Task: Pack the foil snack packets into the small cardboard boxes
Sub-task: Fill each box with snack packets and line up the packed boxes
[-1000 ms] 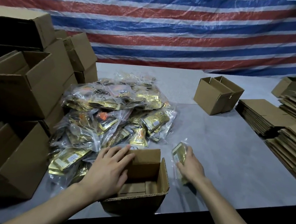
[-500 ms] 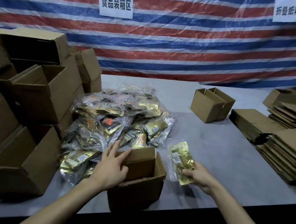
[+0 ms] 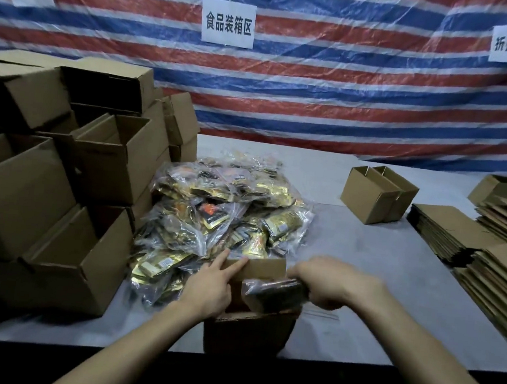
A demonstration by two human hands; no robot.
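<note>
View from a head-worn camera, looking down at a grey tabletop (image 3: 378, 265) where a person works with two bare hands.

A small cardboard box (image 3: 248, 333) stands open at the near edge of the tabletop, in the middle. The left hand (image 3: 209, 286) rests against the box's left side, its fingers straight and laid flat on the upright far flap (image 3: 265, 268), not curled round anything. The right hand (image 3: 330, 284) is clenched round one end of a foil packet (image 3: 276, 291) and holds it lying sideways over the box's opening. The packet is dark and blurred, so it seems to sit just at the box's mouth, but whether it touches the inside cannot be told.

Just behind the box and to its left lies a loose pile of packets (image 3: 219, 216), gold foil in clear wrappers, touching the far flap. On the left side of the tabletop, larger open cartons (image 3: 45, 187) are stacked on one another. Farther back on the right stands an empty small box (image 3: 376, 194) with its flaps up. Along the right edge lie stacks of flattened cardboard (image 3: 452, 232).

Behind the tabletop hangs a tarpaulin (image 3: 316, 105) striped red, white and blue, with white paper signs (image 3: 228, 23) bearing Chinese characters fixed to it.
</note>
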